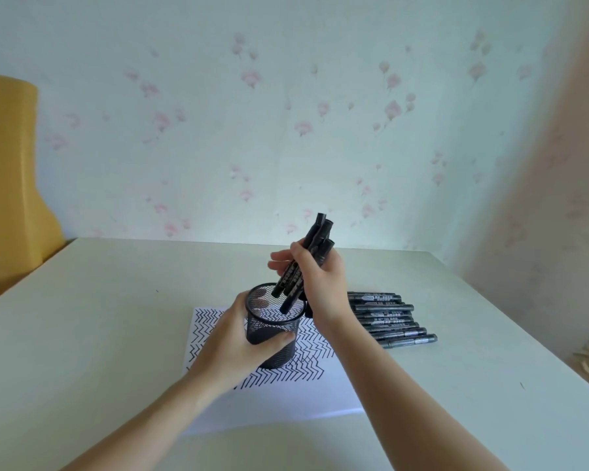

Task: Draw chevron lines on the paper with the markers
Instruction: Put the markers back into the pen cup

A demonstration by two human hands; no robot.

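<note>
A: What lies nearest?

B: A white sheet of paper flat on the pale table. Its near part is blank; black chevron lines fill the far part in rows.

A: And the hands?

B: The left hand is above the paper, fingers and thumb curled round a black wire-mesh pen cup. The thumb crosses the near side of the mesh, and fingertips show through it on the far side. The cup tilts, with its mouth turned toward the camera, over the drawn area. Whether its base touches the paper I cannot tell.

A: The right hand?

B: The right hand is just beyond and above the cup, fingers wrapped tight round a bundle of black markers. The bundle slants, its lower ends dipping into the cup's mouth, the upper ends sticking out past the knuckles.

A: Any other markers?

B: Yes, a row of black markers with grey labels lying side by side on the table, just right of the paper, behind the right wrist.

A: Further back?

B: A wall with pale wallpaper printed with pink flowers, and at the far left a yellow rounded object beyond the table's edge.
</note>
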